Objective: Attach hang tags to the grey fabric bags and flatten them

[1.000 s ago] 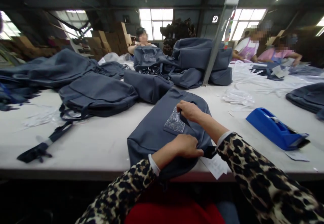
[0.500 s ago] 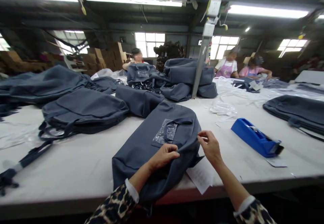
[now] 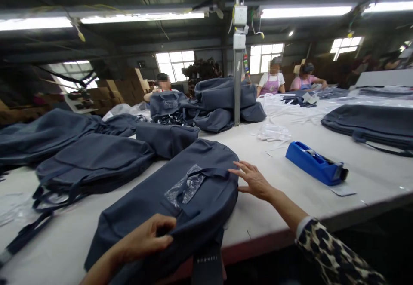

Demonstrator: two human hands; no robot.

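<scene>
A dark blue fabric bag (image 3: 138, 203) lies slantwise on the white table, its near end over the front edge. On its upper face are a strap handle and a crinkled clear plastic piece (image 3: 180, 190). My left hand (image 3: 145, 237) is curled on the near side of the bag, fingers bent round the fabric, thumb a little apart from the forefinger. At the bag's right rounded end, my right hand (image 3: 254, 181) has its fingers spread, fingertips touching the edge. Below the bag hangs a black tag (image 3: 207, 263) with pale lettering.
A blue tape dispenser (image 3: 314, 162) stands on the right, beyond it another dark bag (image 3: 371, 124). More bags (image 3: 93, 160) lie left and are piled behind, near a metal post (image 3: 237, 87). White strips (image 3: 274, 132) lie mid-table. Several people work across the table.
The bag has shifted left and nearer, and the view has turned right. My right hand has gone from a pinch to spread fingers. The black tag now shows; the white paper does not.
</scene>
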